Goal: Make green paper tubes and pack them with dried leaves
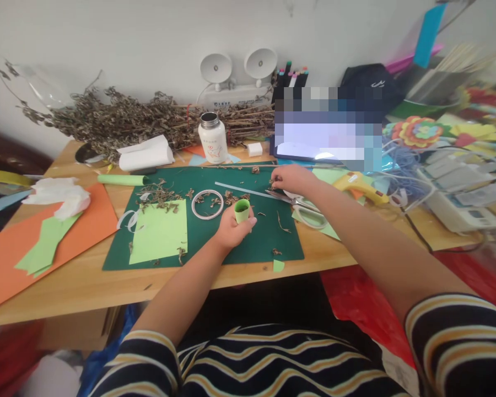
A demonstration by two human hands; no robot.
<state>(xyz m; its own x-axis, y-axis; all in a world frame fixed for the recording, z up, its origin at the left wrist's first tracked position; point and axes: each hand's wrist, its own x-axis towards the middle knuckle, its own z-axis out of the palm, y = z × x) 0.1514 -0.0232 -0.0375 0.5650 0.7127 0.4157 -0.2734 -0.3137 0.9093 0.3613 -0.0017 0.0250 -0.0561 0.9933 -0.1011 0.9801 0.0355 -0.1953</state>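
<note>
My left hand (235, 227) is wrapped round a small green paper tube (242, 212), its open end facing up with something dark inside. Over the right side of the green cutting mat (206, 248), my right hand (291, 179) has its fingertips drawn together; a bit of brown dried leaf seems to show at them. Scissors (300, 205) lie just below that hand. Left of the tube is a roll of tape (207, 204), with crumbled dried leaves (161, 194) around it. A light green paper square (159, 231) lies on the mat's left part.
Behind the mat stand an open white bottle (213, 138) and a long bundle of dried plants (128, 118). A yellow glue gun (361, 187) lies to the right, near a power strip (450, 193). Orange paper (86, 237) covers the table's left side.
</note>
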